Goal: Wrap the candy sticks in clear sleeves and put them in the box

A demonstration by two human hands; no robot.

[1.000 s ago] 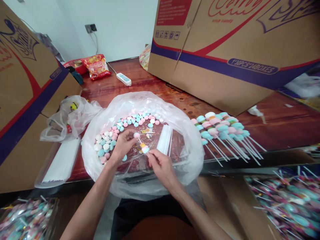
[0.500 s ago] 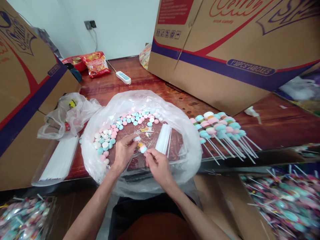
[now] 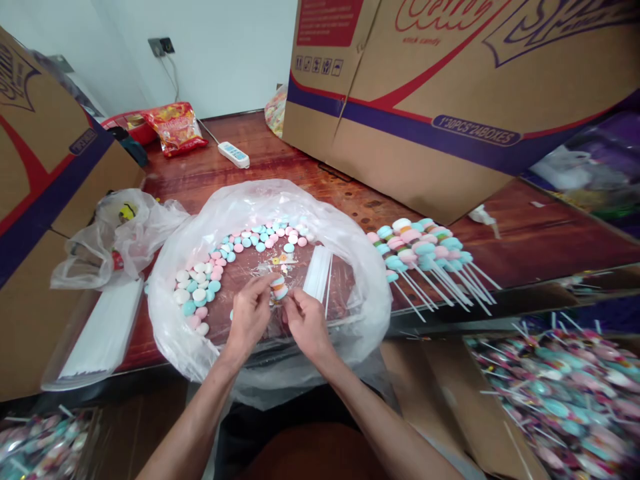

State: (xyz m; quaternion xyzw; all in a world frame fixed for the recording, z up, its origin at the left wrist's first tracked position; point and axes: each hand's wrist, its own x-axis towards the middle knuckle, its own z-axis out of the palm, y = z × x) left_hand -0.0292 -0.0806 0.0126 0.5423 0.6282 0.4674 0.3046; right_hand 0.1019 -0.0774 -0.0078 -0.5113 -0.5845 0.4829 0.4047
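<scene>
A short stack of candy (image 3: 279, 287), with pale blue, pink, white and orange layers, is held between my two hands above the middle of the plastic-lined work area. My left hand (image 3: 251, 312) is closed, its thumb and fingers gripping the stack from the left. At the stack's lower right end, my right hand (image 3: 306, 323) pinches with its fingertips; whether a stick is in them is hidden. Loose pink, blue and white candy discs (image 3: 200, 280) lie in an arc left of and beyond my hands. White sticks (image 3: 318, 272) lie just right of them.
A crumpled clear plastic bag (image 3: 170, 320) rings the work area. Finished candy skewers (image 3: 425, 247) are piled at right. More white sticks (image 3: 103, 333) lie at left. Large cartons (image 3: 400, 113) stand behind; boxes of wrapped candies (image 3: 565, 393) sit below. A thermometer (image 3: 233, 155) lies farther back.
My left hand has turned, and the candy stack now stands more upright between my hands. My right hand's fingertips have moved in under its lower end. The whole view has shifted slightly.
</scene>
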